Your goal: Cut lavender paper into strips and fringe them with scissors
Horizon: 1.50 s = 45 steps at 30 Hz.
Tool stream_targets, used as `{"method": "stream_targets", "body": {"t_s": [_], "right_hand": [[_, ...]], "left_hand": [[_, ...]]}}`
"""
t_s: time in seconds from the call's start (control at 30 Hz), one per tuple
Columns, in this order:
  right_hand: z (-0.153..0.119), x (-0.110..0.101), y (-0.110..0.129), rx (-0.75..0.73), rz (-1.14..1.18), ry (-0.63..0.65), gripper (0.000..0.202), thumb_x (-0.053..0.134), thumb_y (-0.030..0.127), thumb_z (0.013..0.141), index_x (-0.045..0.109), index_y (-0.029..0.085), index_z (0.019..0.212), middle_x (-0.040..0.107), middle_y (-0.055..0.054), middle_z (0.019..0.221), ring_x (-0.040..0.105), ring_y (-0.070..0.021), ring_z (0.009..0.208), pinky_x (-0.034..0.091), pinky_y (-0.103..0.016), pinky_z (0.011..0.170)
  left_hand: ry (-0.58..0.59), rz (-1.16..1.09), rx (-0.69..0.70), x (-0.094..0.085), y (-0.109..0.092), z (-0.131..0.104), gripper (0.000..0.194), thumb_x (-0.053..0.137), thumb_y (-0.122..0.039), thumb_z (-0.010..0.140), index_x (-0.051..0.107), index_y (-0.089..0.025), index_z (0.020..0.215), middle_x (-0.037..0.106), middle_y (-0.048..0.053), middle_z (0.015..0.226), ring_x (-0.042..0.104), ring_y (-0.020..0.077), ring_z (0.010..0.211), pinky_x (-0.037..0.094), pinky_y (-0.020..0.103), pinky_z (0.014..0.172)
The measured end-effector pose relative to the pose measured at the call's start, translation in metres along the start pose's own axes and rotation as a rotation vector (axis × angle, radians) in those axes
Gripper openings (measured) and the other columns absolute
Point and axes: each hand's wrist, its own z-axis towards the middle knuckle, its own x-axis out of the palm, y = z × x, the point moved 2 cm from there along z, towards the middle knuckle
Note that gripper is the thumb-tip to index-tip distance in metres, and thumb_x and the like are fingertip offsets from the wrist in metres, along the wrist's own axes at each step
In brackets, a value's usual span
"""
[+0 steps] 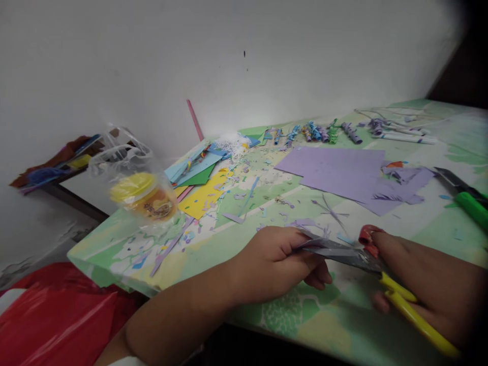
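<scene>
My left hand reaches over the front of the table, its fingers pinched on a small piece of purple paper that is mostly hidden. In my right hand is a pair of scissors with yellow handles, the blades pointing left to the paper and my left fingertips. A red wrap covers the tip of my right thumb. Just beyond my hands lie thin purple paper strips and larger purple sheets, one with a fringed edge.
Rolled paper pieces and a white marker lie by the wall. A green-handled cutter is at right. Yellow paper, white string and a yellow-lidded tub in plastic stand left. Scraps litter the patterned tablecloth.
</scene>
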Motion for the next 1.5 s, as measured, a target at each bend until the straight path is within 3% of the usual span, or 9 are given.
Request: {"method": "stream_targets", "body": {"t_s": [0.23, 0.43, 0.63, 1.23, 1.5], "right_hand": [[0.005, -0.002, 0.003, -0.074, -0.075, -0.080, 0.034, 0.033, 0.039, 0.086, 0.037, 0.023, 0.116, 0.064, -0.014, 0.097, 0.069, -0.0292, 0.081, 0.059, -0.040, 0.064], [0.003, -0.002, 0.001, -0.032, -0.039, -0.043, 0.030, 0.033, 0.042, 0.087, 0.039, 0.025, 0.111, 0.063, -0.014, 0.099, 0.068, -0.0307, 0.086, 0.058, -0.041, 0.066], [0.004, 0.000, 0.000, 0.029, 0.039, 0.033, 0.031, 0.033, 0.047, 0.087, 0.041, 0.025, 0.108, 0.063, -0.014, 0.097, 0.067, -0.0299, 0.084, 0.057, -0.042, 0.068], [0.004, -0.003, 0.002, 0.039, 0.063, 0.011, 0.026, 0.038, 0.046, 0.084, 0.046, 0.027, 0.100, 0.067, -0.012, 0.092, 0.068, -0.0311, 0.086, 0.057, -0.039, 0.061], [0.012, -0.005, -0.003, 0.040, 0.075, 0.009, 0.028, 0.042, 0.047, 0.082, 0.047, 0.026, 0.101, 0.066, -0.011, 0.092, 0.067, -0.0274, 0.078, 0.056, -0.037, 0.061]], "left_hand": [[0.024, -0.063, -0.021, 0.000, 0.002, 0.000, 0.020, 0.046, -0.012, 0.080, 0.056, -0.011, 0.063, 0.055, 0.001, 0.060, 0.056, 0.0061, 0.055, 0.048, 0.016, 0.057], [0.012, -0.115, -0.074, 0.000, 0.001, -0.001, 0.018, 0.055, -0.019, 0.079, 0.056, -0.013, 0.062, 0.056, 0.000, 0.059, 0.055, 0.0062, 0.053, 0.048, 0.017, 0.056], [0.034, -0.209, -0.106, -0.001, 0.004, -0.001, 0.016, 0.053, -0.016, 0.080, 0.055, -0.013, 0.065, 0.056, -0.001, 0.057, 0.054, 0.0052, 0.049, 0.045, 0.016, 0.051], [0.096, -0.293, -0.136, -0.003, 0.008, -0.003, 0.018, 0.068, -0.029, 0.072, 0.059, -0.013, 0.073, 0.059, -0.001, 0.057, 0.056, 0.0075, 0.048, 0.044, 0.019, 0.049], [0.020, -0.333, -0.185, -0.004, 0.007, 0.000, 0.019, 0.070, -0.028, 0.069, 0.059, -0.012, 0.071, 0.062, 0.001, 0.061, 0.058, 0.0091, 0.054, 0.046, 0.022, 0.056]]}}
